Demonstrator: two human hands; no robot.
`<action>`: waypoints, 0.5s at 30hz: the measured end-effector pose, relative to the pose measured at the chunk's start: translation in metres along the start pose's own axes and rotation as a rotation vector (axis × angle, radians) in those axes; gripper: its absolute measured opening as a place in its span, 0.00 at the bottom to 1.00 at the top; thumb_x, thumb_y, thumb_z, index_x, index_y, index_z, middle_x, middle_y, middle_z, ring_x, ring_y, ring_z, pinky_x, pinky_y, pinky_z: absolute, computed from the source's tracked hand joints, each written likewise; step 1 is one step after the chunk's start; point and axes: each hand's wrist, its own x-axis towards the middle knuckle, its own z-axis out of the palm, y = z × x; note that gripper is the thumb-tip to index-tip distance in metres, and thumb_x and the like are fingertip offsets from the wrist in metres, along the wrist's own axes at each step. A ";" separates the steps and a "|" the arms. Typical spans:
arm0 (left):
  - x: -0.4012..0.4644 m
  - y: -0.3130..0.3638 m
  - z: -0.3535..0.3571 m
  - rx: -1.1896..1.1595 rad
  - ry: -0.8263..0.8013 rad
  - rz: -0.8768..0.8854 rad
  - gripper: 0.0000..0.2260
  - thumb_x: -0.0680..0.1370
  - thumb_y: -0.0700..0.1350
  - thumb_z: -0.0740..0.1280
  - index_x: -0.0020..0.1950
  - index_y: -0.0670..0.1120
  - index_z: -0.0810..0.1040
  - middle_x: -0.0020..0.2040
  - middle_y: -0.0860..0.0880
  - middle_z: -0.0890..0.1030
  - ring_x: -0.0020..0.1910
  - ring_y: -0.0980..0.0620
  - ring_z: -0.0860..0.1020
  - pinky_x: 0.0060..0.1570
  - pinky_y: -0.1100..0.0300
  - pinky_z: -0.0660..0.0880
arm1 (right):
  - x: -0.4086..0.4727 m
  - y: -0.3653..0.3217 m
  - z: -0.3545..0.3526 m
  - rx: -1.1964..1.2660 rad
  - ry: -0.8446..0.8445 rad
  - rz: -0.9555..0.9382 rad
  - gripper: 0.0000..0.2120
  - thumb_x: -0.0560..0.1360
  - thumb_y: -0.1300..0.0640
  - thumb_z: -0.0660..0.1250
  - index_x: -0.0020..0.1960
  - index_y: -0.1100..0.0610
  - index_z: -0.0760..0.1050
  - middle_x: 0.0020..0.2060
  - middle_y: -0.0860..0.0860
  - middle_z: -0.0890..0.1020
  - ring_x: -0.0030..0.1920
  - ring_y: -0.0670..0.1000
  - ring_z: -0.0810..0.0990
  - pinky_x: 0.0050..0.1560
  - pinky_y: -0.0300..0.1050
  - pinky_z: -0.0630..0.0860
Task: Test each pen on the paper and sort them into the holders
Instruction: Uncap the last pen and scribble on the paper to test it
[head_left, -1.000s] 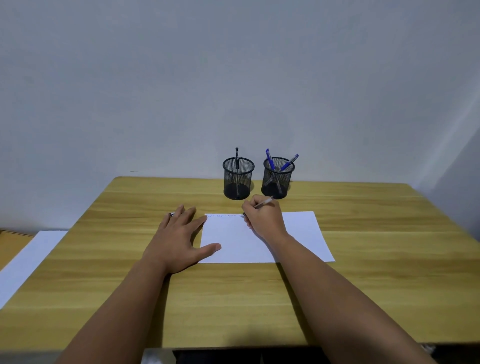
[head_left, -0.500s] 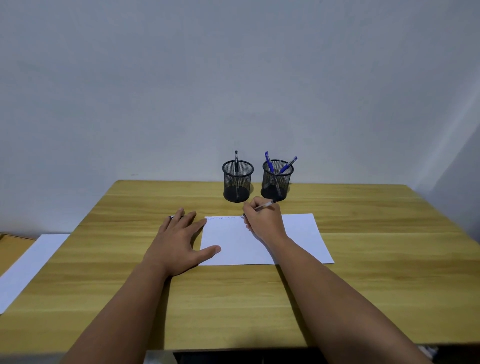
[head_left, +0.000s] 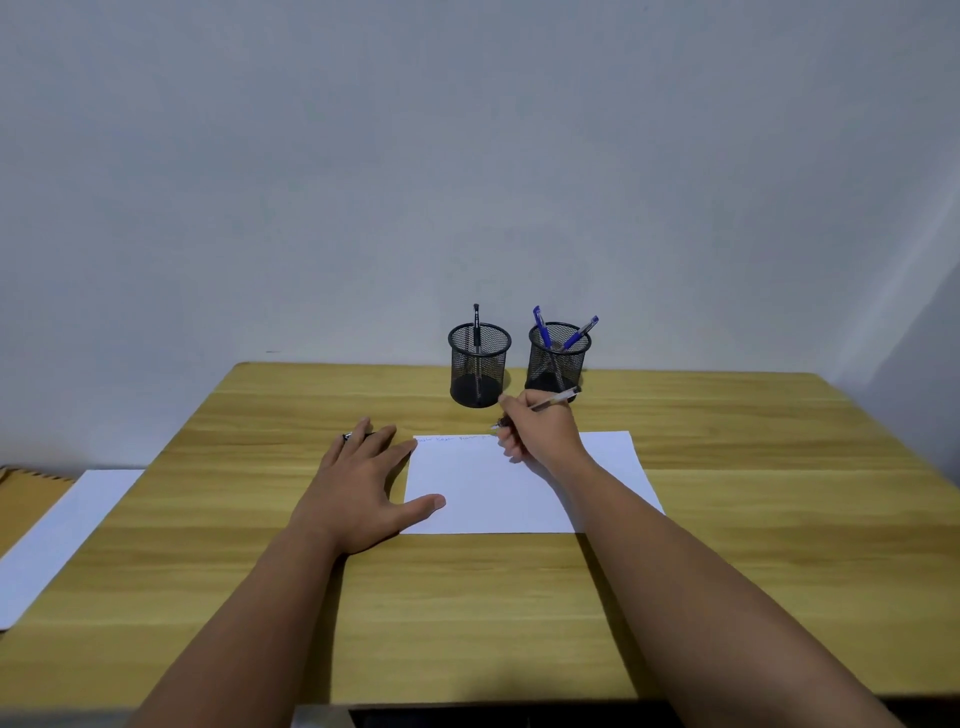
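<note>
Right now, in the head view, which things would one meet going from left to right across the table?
Loose white sheet → left hand → left mesh holder → right hand holding a pen → right mesh holder.

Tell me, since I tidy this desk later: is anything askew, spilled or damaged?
Nothing stands out. Both black mesh holders stand upright, the white paper sheet lies flat under the left hand, and the right hand holds a clear pen.

Soft, even light falls on my light wooden desk, rather dim, with no glare. My forearms cast faint shadows toward their inner sides. The two black mesh cylinder holders look slightly soft (fine detail smears), and the wide lens bows the desk's edges.
</note>
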 end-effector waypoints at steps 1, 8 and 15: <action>0.000 0.000 0.000 0.000 0.002 0.000 0.43 0.69 0.79 0.58 0.79 0.59 0.63 0.82 0.54 0.58 0.82 0.52 0.44 0.80 0.47 0.45 | 0.002 -0.003 -0.002 0.023 -0.026 0.014 0.18 0.84 0.55 0.70 0.38 0.61 0.72 0.29 0.60 0.77 0.24 0.52 0.73 0.22 0.38 0.69; 0.002 -0.001 0.000 -0.006 0.013 0.000 0.42 0.68 0.79 0.58 0.78 0.60 0.65 0.82 0.54 0.59 0.82 0.52 0.45 0.80 0.47 0.45 | -0.001 0.009 0.001 -0.023 -0.003 -0.133 0.22 0.81 0.52 0.74 0.40 0.69 0.73 0.30 0.61 0.78 0.26 0.53 0.75 0.25 0.40 0.68; 0.001 -0.001 0.000 0.001 0.007 -0.005 0.42 0.68 0.79 0.58 0.78 0.61 0.64 0.82 0.54 0.59 0.82 0.52 0.45 0.80 0.47 0.46 | -0.001 0.018 0.000 -0.138 -0.001 -0.134 0.19 0.81 0.59 0.71 0.36 0.65 0.71 0.29 0.61 0.79 0.32 0.55 0.81 0.37 0.50 0.75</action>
